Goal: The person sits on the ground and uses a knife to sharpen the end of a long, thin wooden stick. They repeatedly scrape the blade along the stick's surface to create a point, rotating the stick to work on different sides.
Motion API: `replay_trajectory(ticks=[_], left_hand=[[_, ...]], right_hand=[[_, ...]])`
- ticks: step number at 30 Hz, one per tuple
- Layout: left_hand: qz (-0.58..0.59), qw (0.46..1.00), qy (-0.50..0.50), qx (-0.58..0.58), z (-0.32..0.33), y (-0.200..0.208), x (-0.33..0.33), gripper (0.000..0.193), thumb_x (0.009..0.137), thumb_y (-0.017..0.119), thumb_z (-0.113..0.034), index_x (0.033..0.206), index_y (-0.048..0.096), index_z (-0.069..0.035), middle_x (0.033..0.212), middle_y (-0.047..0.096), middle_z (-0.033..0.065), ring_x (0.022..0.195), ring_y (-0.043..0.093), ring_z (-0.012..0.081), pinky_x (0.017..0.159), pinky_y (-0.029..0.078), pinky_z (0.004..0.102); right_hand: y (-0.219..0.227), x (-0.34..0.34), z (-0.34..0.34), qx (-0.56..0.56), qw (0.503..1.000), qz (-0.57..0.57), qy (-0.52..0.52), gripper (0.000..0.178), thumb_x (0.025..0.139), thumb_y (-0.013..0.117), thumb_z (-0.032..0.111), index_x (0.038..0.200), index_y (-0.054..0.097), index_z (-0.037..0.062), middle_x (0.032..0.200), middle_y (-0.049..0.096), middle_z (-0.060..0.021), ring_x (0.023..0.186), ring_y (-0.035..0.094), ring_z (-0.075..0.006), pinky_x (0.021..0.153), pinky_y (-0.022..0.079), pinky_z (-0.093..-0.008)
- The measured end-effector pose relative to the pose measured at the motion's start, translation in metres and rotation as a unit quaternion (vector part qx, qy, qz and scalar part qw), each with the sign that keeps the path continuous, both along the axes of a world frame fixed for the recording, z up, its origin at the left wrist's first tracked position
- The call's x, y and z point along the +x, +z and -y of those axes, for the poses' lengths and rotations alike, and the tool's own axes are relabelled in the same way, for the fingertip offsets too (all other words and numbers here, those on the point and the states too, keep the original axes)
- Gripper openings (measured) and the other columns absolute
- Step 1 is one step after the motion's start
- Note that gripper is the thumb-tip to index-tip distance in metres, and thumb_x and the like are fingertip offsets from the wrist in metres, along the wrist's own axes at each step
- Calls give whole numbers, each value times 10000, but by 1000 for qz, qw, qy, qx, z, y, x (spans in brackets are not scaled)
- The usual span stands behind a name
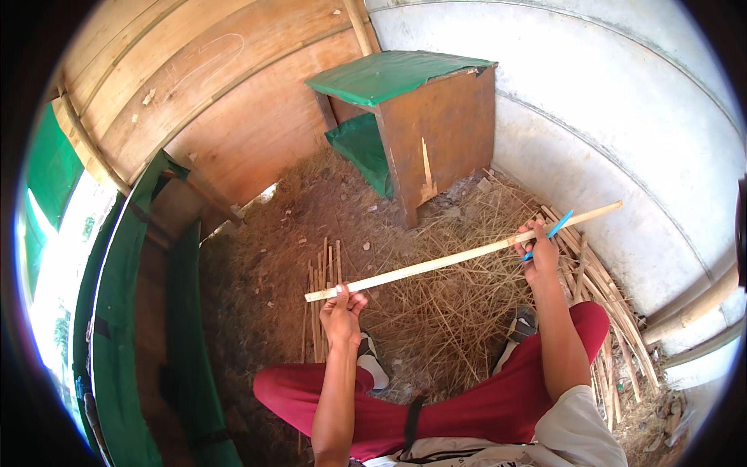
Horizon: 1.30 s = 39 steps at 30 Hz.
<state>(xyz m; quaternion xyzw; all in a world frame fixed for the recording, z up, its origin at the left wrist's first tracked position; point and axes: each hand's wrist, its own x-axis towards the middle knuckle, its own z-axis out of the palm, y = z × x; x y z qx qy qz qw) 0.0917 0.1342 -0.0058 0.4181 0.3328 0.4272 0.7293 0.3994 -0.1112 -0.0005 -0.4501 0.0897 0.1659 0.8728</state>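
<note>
A long pale bamboo strip [436, 263] is held out in front of me, slanting up toward the right. Its left end is pinched between thumb and fingers of my left hand [341, 317]. Farther along, my right hand [538, 247] is closed round the strip, with the tip sticking out past it. The same hand also has a slim blue object [562, 222] in it, crossing the strip; its kind cannot be made out because the fingers cover its middle.
Bamboo strips lie stacked to my right [622, 342], and a smaller bundle [313, 300] is beyond my left hand. Thin shavings [443, 319] cover the ground between my feet. Ahead is a wooden cabinet [443, 132] with a green top; green-covered shelving [124, 311] lines the left.
</note>
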Motion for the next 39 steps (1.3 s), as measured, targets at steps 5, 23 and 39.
replay_trajectory(ticks=[5, 23, 39], left_hand=[[32, 998, 45, 35, 4, 2, 4, 201, 1003, 584, -124, 1077, 585, 64, 960, 679, 151, 893, 711, 241, 800, 604, 367], [-359, 861, -25, 359, 1, 3, -4, 419, 845, 783, -109, 1181, 600, 61, 825, 723, 130, 738, 693, 168, 665, 544, 319], [-425, 654, 41, 625, 30, 49, 60, 874, 787, 734, -66, 1535, 283, -35, 792, 699, 75, 1114, 620, 247, 1161, 94, 612]], right_hand=[[4, -6, 2, 17, 1000, 5, 7, 219, 1007, 590, 254, 1054, 597, 40, 963, 688, -106, 561, 473, -68, 652, 567, -294], [6, -4, 7, 61, 998, -1, -4, 187, 1024, 536, 193, 1050, 565, 10, 1031, 682, -167, 520, 445, -67, 784, 614, -339], [13, -12, 2, 104, 994, 17, 23, 171, 1016, 520, 156, 1042, 549, -10, 1022, 675, -189, 483, 400, -70, 841, 603, -360]])
